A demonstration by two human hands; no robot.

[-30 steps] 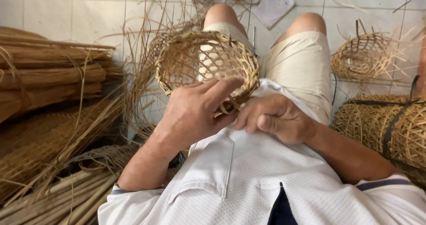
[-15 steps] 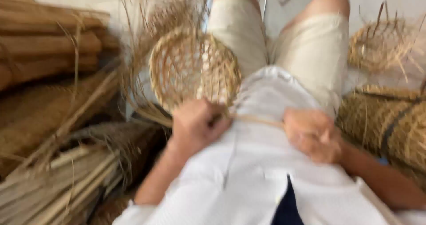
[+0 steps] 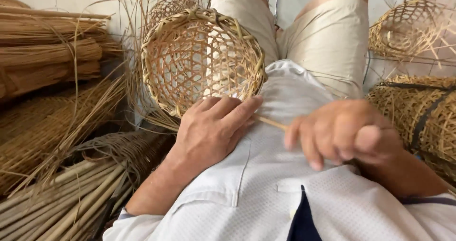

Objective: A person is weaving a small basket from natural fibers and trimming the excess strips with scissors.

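Two hands work one open-weave basket (image 3: 202, 62) resting on my lap: my left hand (image 3: 209, 129) clasps its near rim, my right hand (image 3: 339, 131) pinches a thin strip (image 3: 271, 122) drawn taut. Light, springy, brittle, I judge; hold the thick rim.

Left hand (image 3: 209, 131) hides basket (image 3: 202, 60) rim's near edge.

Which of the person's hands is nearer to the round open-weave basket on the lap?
Left. The left hand rests against the near rim of the basket. The right hand is off to its right, apart from it, pinching a thin strip that leads towards the rim.
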